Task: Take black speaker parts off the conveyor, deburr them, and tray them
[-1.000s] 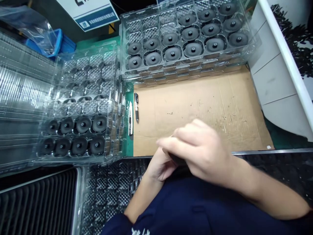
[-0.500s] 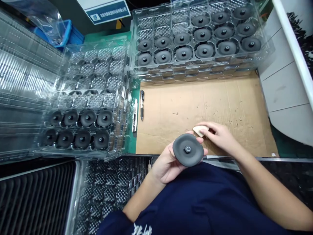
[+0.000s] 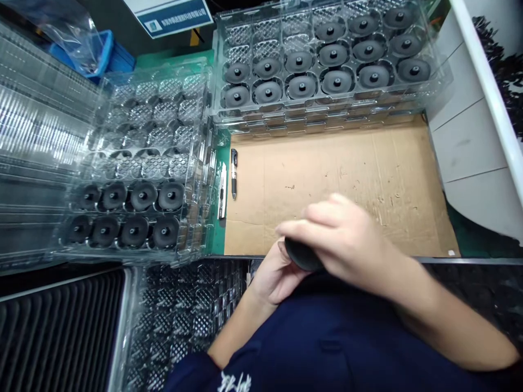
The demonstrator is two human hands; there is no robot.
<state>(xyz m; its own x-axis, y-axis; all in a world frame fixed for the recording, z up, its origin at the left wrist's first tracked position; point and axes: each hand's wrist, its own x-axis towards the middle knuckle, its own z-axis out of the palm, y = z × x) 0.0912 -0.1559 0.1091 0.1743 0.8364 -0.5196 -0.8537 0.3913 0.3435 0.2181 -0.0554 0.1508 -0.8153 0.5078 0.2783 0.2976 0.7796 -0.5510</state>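
Observation:
A dark rounded disc (image 3: 303, 256) is held low over the front edge of the cardboard (image 3: 278, 201). My left hand (image 3: 274, 276) grips the disc from below and from the left. Over its top lies my right hand (image 3: 341, 234), blurred by motion, with the fingers bent across the disc and covering most of it. The small white piece does not show now; whether my right hand holds it under the fingers is hidden.
Clear trays with dark discs stand at the back (image 3: 302, 86) and on the left (image 3: 134, 231). A black pen (image 3: 233, 174) and a cutter knife (image 3: 222, 191) lie left of centre. Behind is a blue bin (image 3: 107, 57); a white curved panel (image 3: 469, 141) stands right.
My right hand has moved left and over the disc, covering the disc's centre. The white piece has gone out of sight. The view has shifted slightly.

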